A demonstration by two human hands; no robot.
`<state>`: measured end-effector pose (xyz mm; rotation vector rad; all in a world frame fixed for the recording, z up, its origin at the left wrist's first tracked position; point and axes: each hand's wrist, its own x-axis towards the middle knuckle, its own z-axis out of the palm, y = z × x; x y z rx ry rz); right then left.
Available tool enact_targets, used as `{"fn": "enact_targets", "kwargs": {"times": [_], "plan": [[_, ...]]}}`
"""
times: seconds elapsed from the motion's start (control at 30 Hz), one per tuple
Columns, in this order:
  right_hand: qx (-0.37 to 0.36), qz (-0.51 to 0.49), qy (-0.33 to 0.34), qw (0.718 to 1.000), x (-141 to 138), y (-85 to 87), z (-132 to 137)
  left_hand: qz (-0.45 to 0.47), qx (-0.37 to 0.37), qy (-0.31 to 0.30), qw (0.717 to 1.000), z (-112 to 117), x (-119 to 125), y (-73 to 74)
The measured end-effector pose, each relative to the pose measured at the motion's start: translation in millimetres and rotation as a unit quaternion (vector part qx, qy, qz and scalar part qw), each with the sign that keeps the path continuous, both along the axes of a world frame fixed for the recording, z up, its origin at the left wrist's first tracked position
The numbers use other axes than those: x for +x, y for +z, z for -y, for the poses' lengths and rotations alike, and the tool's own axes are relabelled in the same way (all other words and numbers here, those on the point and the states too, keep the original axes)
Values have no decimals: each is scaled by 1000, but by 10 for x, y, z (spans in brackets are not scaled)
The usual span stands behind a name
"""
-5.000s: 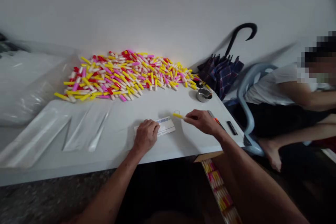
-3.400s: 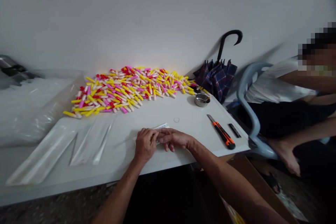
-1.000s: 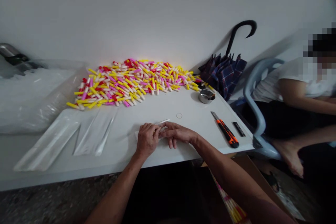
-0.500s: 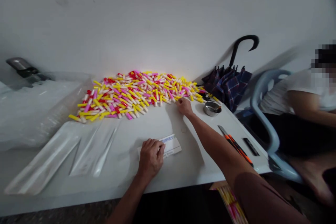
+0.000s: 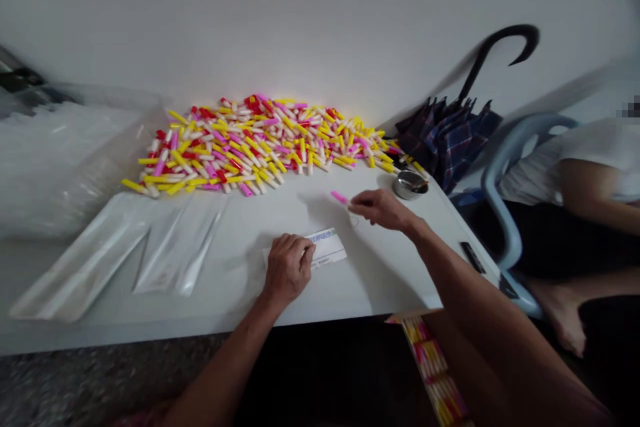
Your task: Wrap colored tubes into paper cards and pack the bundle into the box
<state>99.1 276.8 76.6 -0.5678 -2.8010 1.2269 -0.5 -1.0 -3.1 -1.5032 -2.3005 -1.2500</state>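
Note:
My left hand point(image 5: 290, 265) lies on a white paper slip point(image 5: 330, 248) with blue printing, its fingers curled and pressed together over the middle of it. What is under the palm is hidden. My right hand point(image 5: 380, 209) is closed in a pinch on a short tube point(image 5: 339, 197) with a pink end; its pale part shows near the fingers. That tube is held just above the table, right of the slip. Behind both hands spreads a big heap of similar short white tubes point(image 5: 250, 147) with yellow, red and pink ends.
Flat clear plastic bags point(image 5: 173, 247) lie left on the white table point(image 5: 240, 310), by a large plastic sack point(image 5: 65, 167). Right are a metal bowl point(image 5: 410, 185), a black object point(image 5: 473, 257), an umbrella point(image 5: 450, 133) and a seated person point(image 5: 590, 160). A box of tubes point(image 5: 433, 367) is below.
My right hand has come back from the heap's near edge toward me, now with a pink-ended tube in its fingers. My left hand stays on the slip. The view has shifted slightly.

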Motion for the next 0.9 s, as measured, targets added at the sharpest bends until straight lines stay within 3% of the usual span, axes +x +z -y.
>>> {"fn": "enact_targets", "kwargs": {"times": [0.07, 0.13, 0.23, 0.33, 0.43, 0.57, 0.67, 0.8, 0.9], "plan": [[-12, 37, 67, 997, 271, 95, 149, -5, 4, 1, 1000, 1, 2, 0], [2, 60, 112, 992, 375, 120, 303, -17, 11, 1, 1000, 1, 4, -1], [29, 52, 154, 986, 270, 38, 528, -35, 18, -2, 999, 3, 6, 0], [13, 16, 130, 991, 79, -119, 727, -47, 17, -4, 999, 9, 7, 5], [-78, 4, 85, 993, 7, -281, 843, -44, 21, 2, 999, 14, 7, 7], [-181, -10, 73, 981, 91, -408, 868, -40, 18, 4, 999, 7, -1, -3], [-251, -12, 80, 965, 158, -415, 909, -35, 20, 6, 999, 0, -6, -10], [-393, 25, 102, 913, 195, -379, 996, -35, 18, 9, 999, 0, -6, -4], [-429, 18, 78, 900, 206, -356, 1023, -38, 16, 10, 999, 4, -3, 10]]}}
